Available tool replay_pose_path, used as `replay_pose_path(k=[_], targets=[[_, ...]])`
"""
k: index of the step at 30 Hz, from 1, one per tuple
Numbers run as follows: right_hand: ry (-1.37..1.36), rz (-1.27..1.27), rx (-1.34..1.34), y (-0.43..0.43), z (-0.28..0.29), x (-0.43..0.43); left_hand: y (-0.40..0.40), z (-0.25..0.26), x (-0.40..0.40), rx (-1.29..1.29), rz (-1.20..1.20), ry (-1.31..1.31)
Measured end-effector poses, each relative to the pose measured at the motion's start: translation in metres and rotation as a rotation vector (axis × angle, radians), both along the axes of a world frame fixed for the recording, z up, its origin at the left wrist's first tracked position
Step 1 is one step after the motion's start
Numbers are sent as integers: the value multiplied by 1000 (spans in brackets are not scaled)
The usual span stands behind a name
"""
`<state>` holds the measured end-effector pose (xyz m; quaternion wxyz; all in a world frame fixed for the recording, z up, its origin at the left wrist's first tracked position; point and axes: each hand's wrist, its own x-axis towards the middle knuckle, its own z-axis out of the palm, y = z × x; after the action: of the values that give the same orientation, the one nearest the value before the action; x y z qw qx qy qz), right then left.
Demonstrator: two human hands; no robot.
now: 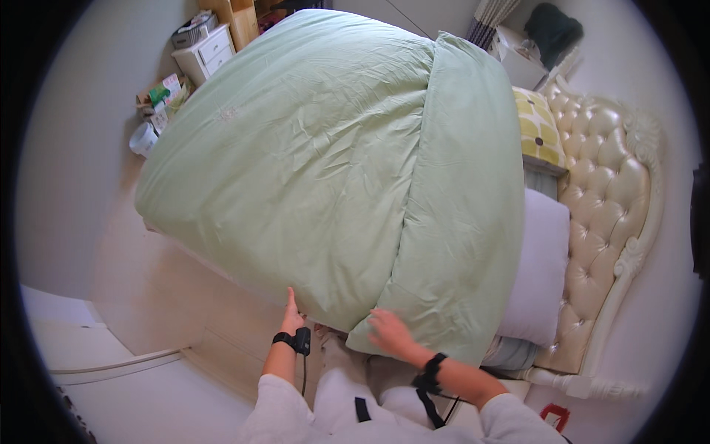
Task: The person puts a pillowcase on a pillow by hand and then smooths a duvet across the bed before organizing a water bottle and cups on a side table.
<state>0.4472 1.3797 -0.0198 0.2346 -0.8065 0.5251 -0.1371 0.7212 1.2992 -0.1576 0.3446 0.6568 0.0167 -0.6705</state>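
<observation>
A pale green duvet (333, 183) covers most of the bed, its top part folded back in a wide band (466, 166) towards the headboard. My left hand (293, 313) is at the duvet's near edge, thumb pointing up along it; its other fingers are partly hidden, so a grip cannot be told. My right hand (391, 333), slightly blurred, rests on or just over the near corner of the folded band, its fingers bent and apart. Both wrists wear black straps. A lilac pillow (543, 266) lies between the folded band and the headboard, and a yellow patterned cushion (537, 127) sits farther off.
A tufted cream headboard (602, 222) with a carved frame stands at the right. White drawer units (213, 50) stand beyond the bed at the left and right. A bucket (143, 139) and boxes stand on the floor at far left. A white ledge (122, 363) is at lower left.
</observation>
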Motion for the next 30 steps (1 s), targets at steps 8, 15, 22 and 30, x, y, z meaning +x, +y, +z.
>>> replay_pose_path(k=[8, 15, 22, 30], targets=[[274, -124, 216, -56, -46, 61, 0, 67, 4, -245, -97, 380], [301, 232, 593, -56, 30, 63, 53, 113, 33, -153, -110, 617], [361, 223, 743, -40, -83, 77, 101, -11, 31, 55, 38, 418], [-260, -76, 910, -130, -83, 75, -2, 16, 54, 33, -95, -1007]])
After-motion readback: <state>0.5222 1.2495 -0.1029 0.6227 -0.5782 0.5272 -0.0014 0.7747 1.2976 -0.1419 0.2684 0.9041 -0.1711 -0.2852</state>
